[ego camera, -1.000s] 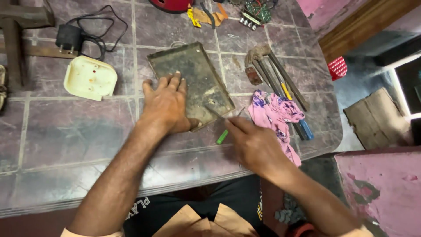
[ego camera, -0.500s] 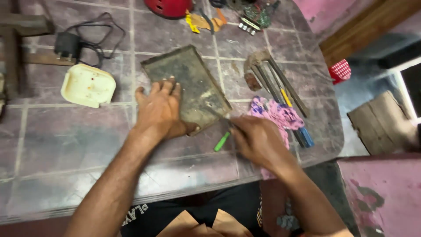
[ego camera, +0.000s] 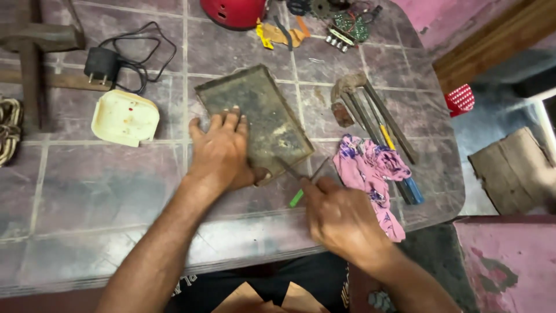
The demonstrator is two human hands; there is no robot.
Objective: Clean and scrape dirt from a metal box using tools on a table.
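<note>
Two hands work at mid-table: my left hand (ego camera: 219, 152) presses flat, fingers spread, on a grimy rectangular tray (ego camera: 255, 119). My right hand (ego camera: 341, 217) grips thin tweezers (ego camera: 301, 171) at the tray's near-right corner, left of a pink cloth (ego camera: 370, 174).

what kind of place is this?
Probably a small repair or tinkering bench, likely informal. Signs: a tiled worktop strewn with hand tools, a loose circuit board with small parts, and a grimy flat metal panel pinned by the left hand while the right hand works it with a thin tool.

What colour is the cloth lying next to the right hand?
The cloth is pink with purple flower print, seen best in the head view, just beyond the right hand.
</note>
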